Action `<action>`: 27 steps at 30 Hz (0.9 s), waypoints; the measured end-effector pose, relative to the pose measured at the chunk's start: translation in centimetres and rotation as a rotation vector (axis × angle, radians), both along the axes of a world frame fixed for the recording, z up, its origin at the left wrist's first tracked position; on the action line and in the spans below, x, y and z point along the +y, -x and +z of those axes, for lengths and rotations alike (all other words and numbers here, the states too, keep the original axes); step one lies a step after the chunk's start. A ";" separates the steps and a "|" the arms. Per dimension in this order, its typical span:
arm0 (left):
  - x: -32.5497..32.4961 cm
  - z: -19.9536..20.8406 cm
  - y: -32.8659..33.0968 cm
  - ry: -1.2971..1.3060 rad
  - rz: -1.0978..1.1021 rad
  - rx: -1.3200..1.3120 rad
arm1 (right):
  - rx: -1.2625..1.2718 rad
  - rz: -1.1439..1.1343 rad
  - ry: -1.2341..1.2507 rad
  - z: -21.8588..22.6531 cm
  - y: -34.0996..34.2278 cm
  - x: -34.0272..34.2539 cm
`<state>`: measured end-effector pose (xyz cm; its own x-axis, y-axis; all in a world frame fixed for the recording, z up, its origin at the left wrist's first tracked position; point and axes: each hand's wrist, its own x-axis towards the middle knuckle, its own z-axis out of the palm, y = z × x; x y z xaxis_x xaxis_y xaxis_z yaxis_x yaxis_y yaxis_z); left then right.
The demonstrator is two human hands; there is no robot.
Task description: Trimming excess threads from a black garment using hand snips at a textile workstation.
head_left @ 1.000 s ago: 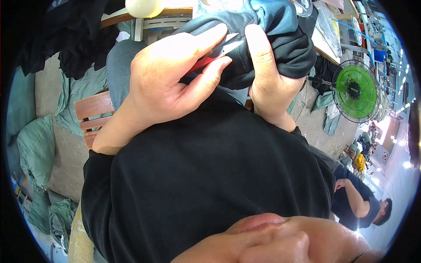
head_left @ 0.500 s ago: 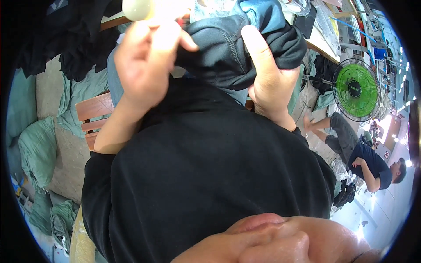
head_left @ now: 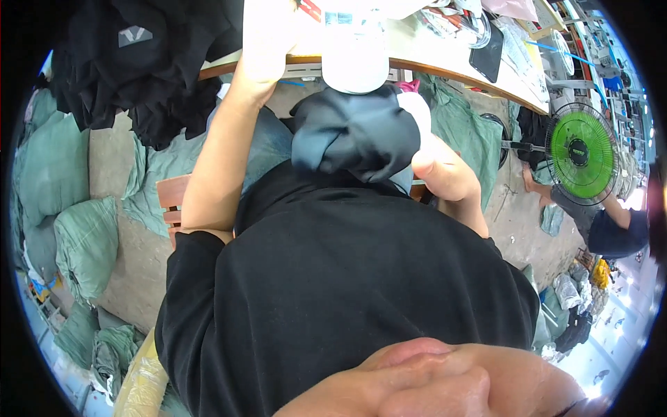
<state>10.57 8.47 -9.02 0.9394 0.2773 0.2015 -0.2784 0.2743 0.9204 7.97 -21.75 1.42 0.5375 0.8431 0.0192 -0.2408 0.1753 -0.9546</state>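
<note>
A bunched dark garment [head_left: 358, 135], black with a blue-grey sheen, hangs in front of my lap, below the table edge. My right hand [head_left: 434, 153] grips it from its right side; the fingers are bright with glare and partly behind the cloth. My left hand [head_left: 269, 42] reaches over the table at the top, washed out by strong light, so its fingers cannot be made out. Close beside it lies a small red item [head_left: 309, 10]. A white rounded machine part [head_left: 355, 59] juts past the table edge between my hands, just above the garment.
Black garments [head_left: 142, 69] are heaped at the left. The table [head_left: 445, 66] bears a black phone [head_left: 486, 54] and clear plastic packaging [head_left: 455, 26]. At the right stands a green fan [head_left: 578, 153], with another person [head_left: 615, 229] beyond it. Green sacks [head_left: 87, 240] lie on the floor.
My left hand has left the garment's side and moved up over the table. My right hand has lowered the garment toward my lap, turning it. The other person has moved behind the fan.
</note>
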 end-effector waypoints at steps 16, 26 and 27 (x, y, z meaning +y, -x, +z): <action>-3.3 12.3 8.2 -0.821 -0.689 -0.264 | -1.054 0.706 0.291 9.1 -5.1 3.9; -1.4 17.0 10.8 -1.516 -0.596 -0.099 | -1.345 0.450 0.785 7.2 -4.3 0.9; -1.7 17.1 10.8 -1.686 -0.452 -0.080 | -1.438 0.349 0.772 6.8 -4.2 1.0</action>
